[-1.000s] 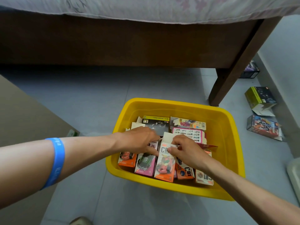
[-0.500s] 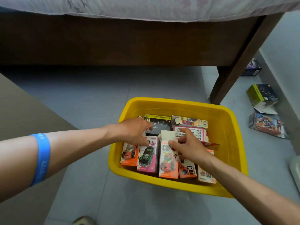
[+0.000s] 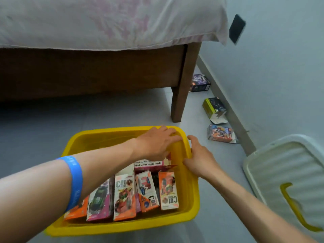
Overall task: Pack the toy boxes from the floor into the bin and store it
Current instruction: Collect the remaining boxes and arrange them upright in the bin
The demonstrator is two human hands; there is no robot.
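Your right hand [image 3: 198, 158] grips the right rim of the yellow bin [image 3: 122, 227], thumb on the outside and fingers curled over the edge. Your left hand [image 3: 156, 144] reaches across to the bin's far right corner, fingers spread and laid on the rim; whether it actually clamps, you cannot tell.

Inside the bin, the packed toy boxes [image 3: 124, 192] stand in a row along its near side, with more lying flat behind them.

Not finished: three boxes are on the floor beyond the bin's right side, along the wall. The orange-blue box [image 3: 221, 133] is nearest the bin, the green-black box [image 3: 214, 107] lies past it with a flap open, and the purple box [image 3: 200, 82] is farthest, by the bed leg [image 3: 182, 85].

The white lid [image 3: 284, 172] lies right of the bin, off it. Left to do, by my read: those three boxes, the lid, then storing.
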